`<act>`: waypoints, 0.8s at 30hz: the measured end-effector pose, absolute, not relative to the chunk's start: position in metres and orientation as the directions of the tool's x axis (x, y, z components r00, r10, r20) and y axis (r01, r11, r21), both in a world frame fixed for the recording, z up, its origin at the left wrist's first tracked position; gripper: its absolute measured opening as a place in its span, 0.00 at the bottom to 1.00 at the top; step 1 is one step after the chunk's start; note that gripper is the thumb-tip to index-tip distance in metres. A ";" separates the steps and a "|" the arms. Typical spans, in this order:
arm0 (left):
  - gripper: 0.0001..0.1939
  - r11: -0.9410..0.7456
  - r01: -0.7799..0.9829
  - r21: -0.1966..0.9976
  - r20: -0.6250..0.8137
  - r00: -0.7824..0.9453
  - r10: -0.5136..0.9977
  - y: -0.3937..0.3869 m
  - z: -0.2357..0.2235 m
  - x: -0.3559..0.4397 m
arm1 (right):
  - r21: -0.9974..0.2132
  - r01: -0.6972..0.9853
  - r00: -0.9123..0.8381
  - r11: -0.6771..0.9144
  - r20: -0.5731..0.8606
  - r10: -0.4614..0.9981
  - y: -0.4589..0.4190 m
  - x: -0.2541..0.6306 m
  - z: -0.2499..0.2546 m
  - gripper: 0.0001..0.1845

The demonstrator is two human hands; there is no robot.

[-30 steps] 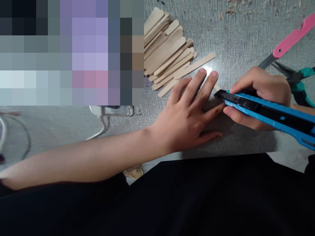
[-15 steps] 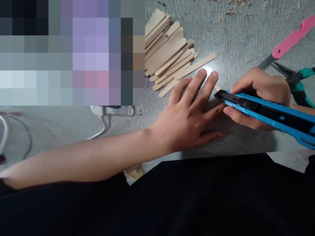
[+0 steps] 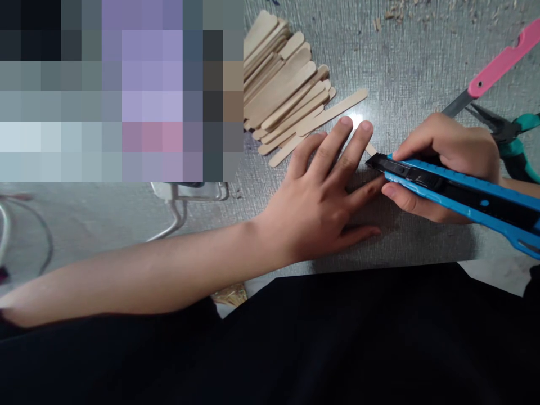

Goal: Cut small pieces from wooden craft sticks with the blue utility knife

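Observation:
My left hand (image 3: 316,191) lies palm down on the table with its fingers spread. Its index finger reaches up to the front of a blue utility knife (image 3: 459,191). My right hand (image 3: 447,152) is wrapped round that knife, with its black tip pointing left. A short bit of a wooden craft stick (image 3: 371,149) shows between the tip and my left fingers; its remaining length is hidden. Just beyond my left fingertips, a single craft stick (image 3: 337,109) lies slanted beside a heap of craft sticks (image 3: 282,84).
A pink-handled folding saw or knife (image 3: 502,64) lies at the right, its grey blade partly behind my right hand. Pliers with teal handles (image 3: 508,132) rest beside it. Wood shavings (image 3: 405,11) are scattered at the far edge. A white cable (image 3: 171,225) runs at the left. The upper left is pixelated.
The view has shifted very slightly. Both hands and the utility knife keep almost the same place.

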State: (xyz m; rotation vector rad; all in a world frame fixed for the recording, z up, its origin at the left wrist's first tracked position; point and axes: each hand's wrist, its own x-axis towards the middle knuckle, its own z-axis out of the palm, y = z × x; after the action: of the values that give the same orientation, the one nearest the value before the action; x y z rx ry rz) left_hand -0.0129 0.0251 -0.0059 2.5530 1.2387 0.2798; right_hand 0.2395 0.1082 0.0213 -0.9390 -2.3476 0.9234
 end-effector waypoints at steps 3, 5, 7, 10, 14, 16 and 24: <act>0.39 -0.576 0.742 0.343 0.040 0.601 0.798 0.024 -0.009 -0.013 | -0.743 0.379 -0.668 0.551 0.192 0.719 0.108 0.238 0.021 0.17; 0.39 -0.579 0.739 0.344 0.052 0.601 0.798 0.024 -0.010 -0.013 | -0.737 0.378 -0.669 0.560 0.201 0.715 0.108 0.238 0.019 0.16; 0.38 -0.588 0.738 0.331 0.056 0.607 0.793 0.024 -0.009 -0.013 | -0.723 0.403 -0.665 0.561 0.189 0.722 0.108 0.239 0.018 0.16; 0.37 -0.593 0.742 0.311 0.049 0.611 0.790 0.024 -0.009 -0.013 | -0.706 0.439 -0.658 0.555 0.169 0.734 0.108 0.241 0.017 0.16; 0.38 -0.584 0.739 0.336 0.051 0.605 0.795 0.024 -0.009 -0.013 | -0.702 0.447 -0.658 0.554 0.161 0.735 0.109 0.242 0.018 0.15; 0.39 -0.590 0.731 0.342 0.064 0.608 0.791 0.023 -0.009 -0.013 | -0.696 0.451 -0.668 0.559 0.153 0.728 0.109 0.241 0.019 0.14; 0.42 -0.539 0.741 0.401 0.027 0.578 0.815 0.023 -0.010 -0.013 | -0.703 0.430 -0.678 0.567 0.163 0.716 0.109 0.240 0.020 0.14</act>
State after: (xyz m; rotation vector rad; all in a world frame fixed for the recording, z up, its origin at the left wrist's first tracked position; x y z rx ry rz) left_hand -0.0129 0.0225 -0.0102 2.4662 1.2657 0.2999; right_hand 0.2399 0.1091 0.0197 -0.9244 -2.3689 0.8942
